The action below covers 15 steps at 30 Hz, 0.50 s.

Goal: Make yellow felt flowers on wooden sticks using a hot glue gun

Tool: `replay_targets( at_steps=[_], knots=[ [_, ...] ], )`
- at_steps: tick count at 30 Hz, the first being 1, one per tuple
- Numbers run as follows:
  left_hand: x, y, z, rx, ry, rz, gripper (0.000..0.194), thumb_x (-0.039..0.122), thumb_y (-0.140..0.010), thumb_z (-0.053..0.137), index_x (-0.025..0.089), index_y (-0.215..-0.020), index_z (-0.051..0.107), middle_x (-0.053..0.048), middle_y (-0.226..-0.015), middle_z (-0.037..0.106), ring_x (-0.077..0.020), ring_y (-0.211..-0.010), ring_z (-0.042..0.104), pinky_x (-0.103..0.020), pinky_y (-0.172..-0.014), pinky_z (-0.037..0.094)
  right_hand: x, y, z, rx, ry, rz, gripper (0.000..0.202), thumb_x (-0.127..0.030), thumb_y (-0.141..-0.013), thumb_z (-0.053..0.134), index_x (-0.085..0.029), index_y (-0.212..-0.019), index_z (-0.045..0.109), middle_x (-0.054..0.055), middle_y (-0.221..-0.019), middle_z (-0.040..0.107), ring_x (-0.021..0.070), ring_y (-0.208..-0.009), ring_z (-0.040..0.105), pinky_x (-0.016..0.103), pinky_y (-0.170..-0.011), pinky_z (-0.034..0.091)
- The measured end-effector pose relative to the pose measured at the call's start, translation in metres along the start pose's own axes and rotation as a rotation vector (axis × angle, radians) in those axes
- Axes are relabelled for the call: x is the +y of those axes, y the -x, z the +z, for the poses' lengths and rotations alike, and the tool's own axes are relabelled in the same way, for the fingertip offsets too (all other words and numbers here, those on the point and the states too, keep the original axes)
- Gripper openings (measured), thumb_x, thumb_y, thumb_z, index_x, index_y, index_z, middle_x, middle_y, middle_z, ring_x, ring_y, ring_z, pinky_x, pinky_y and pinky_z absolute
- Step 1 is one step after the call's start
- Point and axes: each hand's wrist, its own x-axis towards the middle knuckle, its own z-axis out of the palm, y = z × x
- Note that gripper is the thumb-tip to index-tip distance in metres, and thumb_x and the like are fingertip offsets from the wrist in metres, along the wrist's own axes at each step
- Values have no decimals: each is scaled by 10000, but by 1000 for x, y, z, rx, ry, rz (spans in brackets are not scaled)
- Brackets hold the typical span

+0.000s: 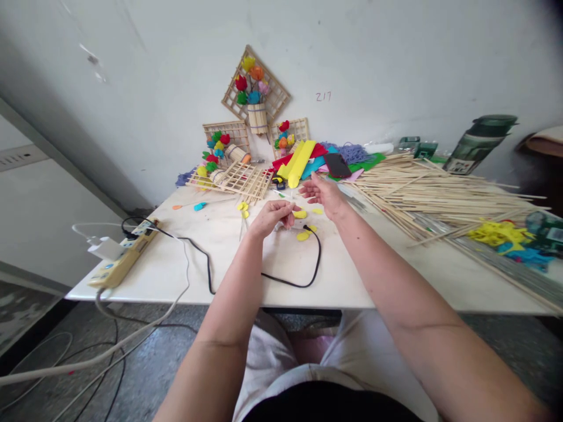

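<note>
My left hand (276,218) is closed in a pinch above the middle of the table; what is between its fingertips is too small to make out. Just beyond those fingertips shows a yellow piece (300,214). My right hand (324,194) is raised a little farther away, its fingers apart and nothing visible in them. In front of it lie folded yellow strips (299,164). Flat yellow cut-outs (303,235) rest below the hands, by the end of a black cable (317,266). Several yellow petal shapes (243,208) lie left of my left hand.
Stick lattices with colourful flowers (255,88) stand against the wall. Thin wooden sticks (435,187) cover the right side, near a dark bottle (479,143). A phone (337,166) lies on coloured material. A power strip (125,258) sits at the left edge.
</note>
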Motion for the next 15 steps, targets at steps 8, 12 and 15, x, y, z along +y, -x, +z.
replay_targets(
  at_steps=[8, 12, 15],
  knots=[
    [7, 3, 3, -102, -77, -46, 423, 524, -752, 655, 114, -836, 705, -29, -552, 621, -87, -448, 524, -207, -444, 350, 1, 3, 6, -120, 15, -1, 362, -491, -643, 752, -154, -742, 665, 60, -761, 718, 112, -629, 611, 200, -539, 444],
    [8, 3, 6, -120, -120, -63, 406, 513, -765, 643, 117, -824, 708, -27, -531, 613, -86, -442, 516, -205, -435, 337, 0, 4, 9, -78, 25, -38, 277, -399, -603, 765, -155, -657, 646, 41, -712, 701, 102, -603, 584, 205, -546, 437],
    [7, 2, 6, -121, -126, -66, 405, 512, -762, 645, 118, -825, 711, -27, -522, 611, -83, -434, 506, -201, -425, 323, 1, 4, 12, -23, 11, -53, 235, -354, -592, 761, -157, -618, 635, 28, -669, 678, 102, -593, 571, 210, -545, 440]
  ],
)
